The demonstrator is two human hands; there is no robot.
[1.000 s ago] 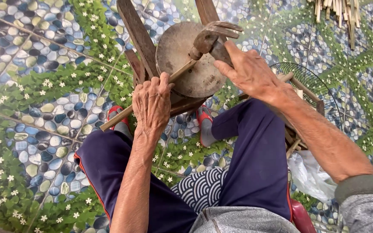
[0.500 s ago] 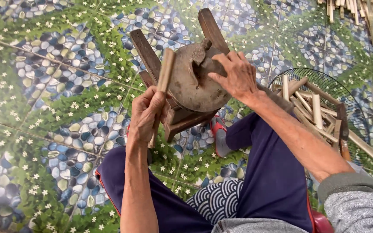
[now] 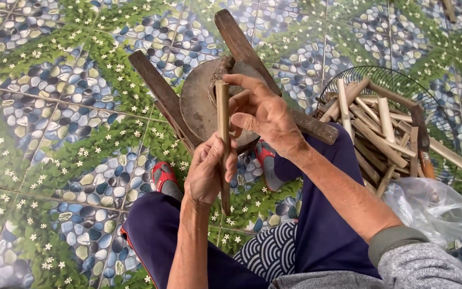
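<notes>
We note our left hand (image 3: 208, 172) closed around a bamboo stick (image 3: 223, 140), held upright over the round wooden block (image 3: 199, 101) so our right hand (image 3: 263, 115), fingers loosely curled, can steady its top end.

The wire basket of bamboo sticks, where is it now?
In the head view, the wire basket sits on the floor at the right, beside the right hand, above the plastic bag.

Single head view, looking steeply down, close over lap
</notes>
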